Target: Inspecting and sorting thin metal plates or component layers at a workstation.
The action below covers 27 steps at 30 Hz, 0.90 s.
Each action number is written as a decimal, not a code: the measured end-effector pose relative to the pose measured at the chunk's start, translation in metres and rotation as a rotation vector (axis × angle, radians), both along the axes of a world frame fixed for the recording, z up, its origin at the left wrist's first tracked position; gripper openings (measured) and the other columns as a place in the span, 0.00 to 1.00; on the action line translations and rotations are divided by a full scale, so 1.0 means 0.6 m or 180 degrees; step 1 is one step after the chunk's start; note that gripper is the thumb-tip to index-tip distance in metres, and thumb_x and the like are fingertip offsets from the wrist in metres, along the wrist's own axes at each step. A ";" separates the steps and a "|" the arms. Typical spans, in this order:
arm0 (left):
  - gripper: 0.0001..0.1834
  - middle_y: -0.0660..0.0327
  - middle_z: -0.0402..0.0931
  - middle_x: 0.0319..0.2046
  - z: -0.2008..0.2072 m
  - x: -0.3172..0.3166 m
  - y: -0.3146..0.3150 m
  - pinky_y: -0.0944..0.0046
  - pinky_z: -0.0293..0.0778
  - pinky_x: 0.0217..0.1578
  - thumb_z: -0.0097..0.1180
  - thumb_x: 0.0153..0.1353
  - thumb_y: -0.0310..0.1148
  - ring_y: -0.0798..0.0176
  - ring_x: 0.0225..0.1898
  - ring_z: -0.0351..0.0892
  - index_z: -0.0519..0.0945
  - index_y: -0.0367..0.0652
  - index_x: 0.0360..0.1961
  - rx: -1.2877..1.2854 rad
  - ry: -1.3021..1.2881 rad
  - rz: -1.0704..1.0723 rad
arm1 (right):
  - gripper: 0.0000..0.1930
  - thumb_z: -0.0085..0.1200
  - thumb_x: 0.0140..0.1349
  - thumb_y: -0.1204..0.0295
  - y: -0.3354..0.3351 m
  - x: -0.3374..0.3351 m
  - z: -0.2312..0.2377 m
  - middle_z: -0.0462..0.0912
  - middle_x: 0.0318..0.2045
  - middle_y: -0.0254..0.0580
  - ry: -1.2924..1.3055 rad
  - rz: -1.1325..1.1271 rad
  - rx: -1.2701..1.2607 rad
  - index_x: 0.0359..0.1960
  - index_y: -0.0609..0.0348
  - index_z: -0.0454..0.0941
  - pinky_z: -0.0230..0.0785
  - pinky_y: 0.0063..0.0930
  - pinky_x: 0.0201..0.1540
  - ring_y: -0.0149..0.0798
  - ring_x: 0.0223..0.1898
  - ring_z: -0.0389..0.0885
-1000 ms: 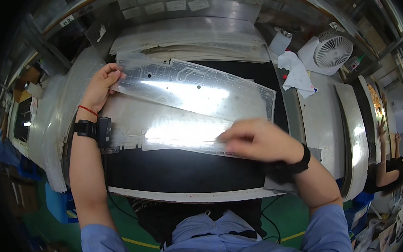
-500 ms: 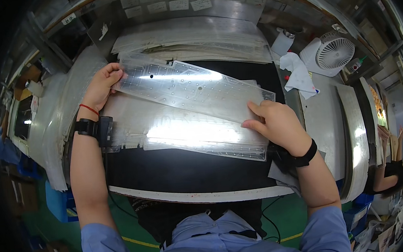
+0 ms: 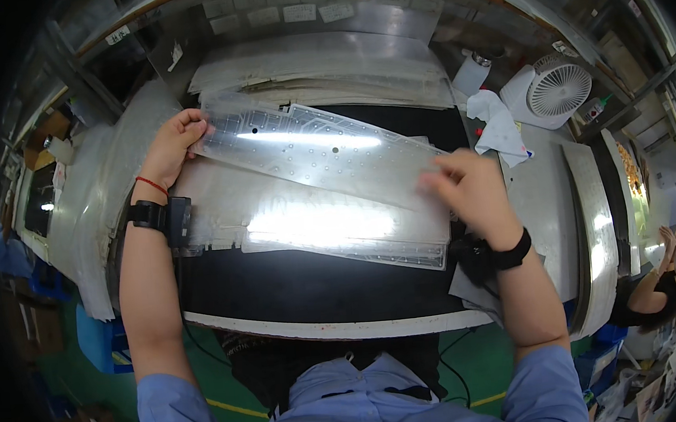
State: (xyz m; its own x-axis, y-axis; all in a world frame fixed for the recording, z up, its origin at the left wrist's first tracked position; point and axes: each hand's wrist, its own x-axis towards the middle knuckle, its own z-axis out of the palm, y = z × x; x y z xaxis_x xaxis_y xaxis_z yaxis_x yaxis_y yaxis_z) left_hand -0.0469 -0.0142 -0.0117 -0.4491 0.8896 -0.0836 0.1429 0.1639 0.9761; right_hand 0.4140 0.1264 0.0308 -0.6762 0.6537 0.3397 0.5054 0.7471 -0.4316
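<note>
A long, clear plastic sheet point(image 3: 309, 146), marked with fine lines, small dots and a couple of dark round holes, slants down from left to right over the black worktop point(image 3: 305, 293). My left hand point(image 3: 179, 142) pinches its far left end between thumb and fingers. By the sheet's right end is my right hand point(image 3: 476, 196), thumb and fingers bent toward it; motion smears the fingertips, so whether they touch the sheet cannot be told. Below the lifted sheet lies a pile of similar clear sheets point(image 3: 289, 195), fanned slightly and bright with glare.
Behind stands another stack of clear sheets point(image 3: 326, 53). More sheets lie at the left point(image 3: 105, 182) and right point(image 3: 594, 230). At the back right are a white fan point(image 3: 559, 89), a bottle point(image 3: 472, 72) and a crumpled white cloth point(image 3: 498, 123). A person point(image 3: 662, 289) sits far right.
My right hand has shifted slightly right and up along the sheet's right end, its fingers now blurred. The left hand stays almost in place. The other person's hands have moved.
</note>
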 end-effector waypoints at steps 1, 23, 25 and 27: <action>0.06 0.72 0.80 0.34 0.001 -0.001 0.001 0.79 0.60 0.24 0.51 0.68 0.34 0.83 0.25 0.67 0.76 0.48 0.44 0.0043 -0.0072 -0.0040 | 0.10 0.62 0.56 0.68 0.019 0.009 -0.006 0.79 0.26 0.44 0.0618 -0.0198 -0.0224 0.35 0.61 0.81 0.71 0.30 0.29 0.38 0.25 0.78; 0.08 0.73 0.77 0.32 0.015 0.007 0.003 0.78 0.61 0.27 0.52 0.69 0.35 0.80 0.26 0.66 0.77 0.46 0.44 0.0671 -0.0869 0.0095 | 0.07 0.53 0.68 0.69 0.099 0.033 -0.053 0.69 0.19 0.21 0.2450 -0.0221 -0.2623 0.37 0.60 0.77 0.49 0.13 0.20 0.16 0.18 0.60; 0.08 0.74 0.76 0.31 0.015 0.004 0.001 0.78 0.61 0.27 0.52 0.69 0.36 0.81 0.25 0.65 0.78 0.46 0.43 0.0656 -0.0844 0.0032 | 0.07 0.53 0.68 0.69 0.099 0.033 -0.055 0.69 0.19 0.21 0.2489 -0.0187 -0.2673 0.36 0.60 0.77 0.49 0.13 0.19 0.16 0.18 0.60; 0.08 0.75 0.76 0.30 0.016 0.004 -0.001 0.78 0.60 0.26 0.52 0.69 0.36 0.81 0.25 0.64 0.78 0.47 0.43 0.0635 -0.0803 0.0067 | 0.07 0.52 0.67 0.70 0.100 0.033 -0.055 0.69 0.19 0.21 0.2541 -0.0190 -0.2722 0.36 0.59 0.77 0.49 0.14 0.19 0.16 0.18 0.60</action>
State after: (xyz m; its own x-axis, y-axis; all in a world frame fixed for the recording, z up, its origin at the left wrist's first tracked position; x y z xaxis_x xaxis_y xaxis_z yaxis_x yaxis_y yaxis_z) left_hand -0.0446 -0.0149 -0.0021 -0.4549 0.8903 -0.0197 -0.1092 -0.0338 0.9934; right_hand 0.4335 0.1861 -0.0025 -0.4303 0.8983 0.0883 -0.1118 0.0440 -0.9928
